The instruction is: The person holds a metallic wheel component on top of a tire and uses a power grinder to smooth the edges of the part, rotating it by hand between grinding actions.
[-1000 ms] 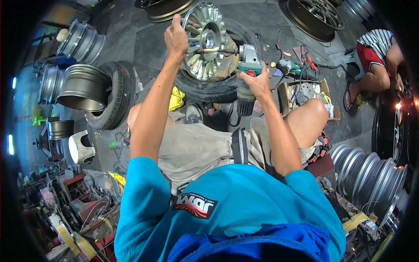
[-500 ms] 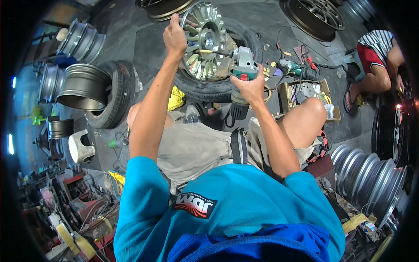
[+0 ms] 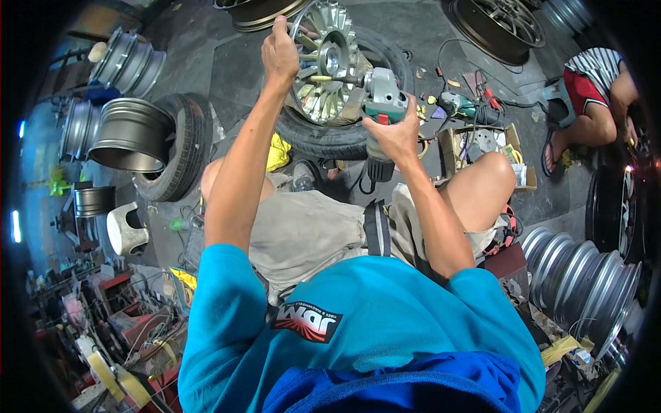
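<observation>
A silver multi-spoke alloy wheel (image 3: 332,60) stands tilted over a black tyre (image 3: 323,142) in front of me. At its left rim, my left hand (image 3: 280,58) is closed, thumb up, with some fingers hidden behind the edge. My right hand (image 3: 398,133) is wrapped round the body of a grey and green angle grinder (image 3: 385,96), its black rear end hanging downward. From the grinder's head a thin rod with a yellowish tip (image 3: 320,79) points left, in among the lower spokes. Whether the tip touches a spoke, I cannot tell.
Right of the tyre lie a second green power tool (image 3: 460,104), its cables and a cardboard box (image 3: 451,153) of discs. Wheel rims (image 3: 131,134) and another tyre (image 3: 184,148) stand at left. A person (image 3: 593,103) crouches at far right, near small orange sparks. A white stool (image 3: 127,230) lies tipped.
My left hand and the wheel have shifted slightly upward in the view. The grinder has moved up a little too, its rod still among the spokes.
</observation>
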{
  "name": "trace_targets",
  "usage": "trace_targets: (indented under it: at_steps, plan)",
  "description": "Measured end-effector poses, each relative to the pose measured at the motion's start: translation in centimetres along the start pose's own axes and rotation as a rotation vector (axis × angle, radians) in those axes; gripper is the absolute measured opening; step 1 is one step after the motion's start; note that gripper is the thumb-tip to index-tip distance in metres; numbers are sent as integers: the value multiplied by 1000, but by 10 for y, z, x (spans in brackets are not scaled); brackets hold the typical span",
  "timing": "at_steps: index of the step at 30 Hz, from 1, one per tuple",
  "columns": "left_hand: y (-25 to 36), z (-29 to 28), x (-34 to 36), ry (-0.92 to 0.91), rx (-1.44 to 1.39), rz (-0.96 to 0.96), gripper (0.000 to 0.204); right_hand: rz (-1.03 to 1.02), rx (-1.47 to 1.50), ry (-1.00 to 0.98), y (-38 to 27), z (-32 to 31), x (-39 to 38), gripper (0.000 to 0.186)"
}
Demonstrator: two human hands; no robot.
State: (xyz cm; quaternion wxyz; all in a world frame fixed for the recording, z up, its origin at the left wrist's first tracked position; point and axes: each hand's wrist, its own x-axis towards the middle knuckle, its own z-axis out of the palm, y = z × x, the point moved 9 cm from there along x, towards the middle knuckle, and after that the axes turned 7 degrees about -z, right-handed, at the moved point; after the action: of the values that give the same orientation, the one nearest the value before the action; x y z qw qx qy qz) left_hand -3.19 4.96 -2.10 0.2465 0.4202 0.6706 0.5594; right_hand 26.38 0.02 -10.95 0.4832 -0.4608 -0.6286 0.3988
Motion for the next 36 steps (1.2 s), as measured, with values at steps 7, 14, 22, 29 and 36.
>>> trace_targets:
  at_steps: [7,14,22,29,36]
  plan:
    - [1,-8,-3,57,44,33,78,-45,-137,66,-6,-7,-5,84]
    - [-5,-13,1,75,33,-1,78,-119,-165,61,-37,-8,-6,86]
    - [-3,-11,-4,41,52,-22,78,13,-168,-20,-28,-9,-4,79]
    - [-2,-9,-5,13,53,9,78,34,-58,-67,-19,-3,-16,75]
    - [-1,-9,-7,31,68,-10,80,41,-94,-45,-23,-11,-4,77]
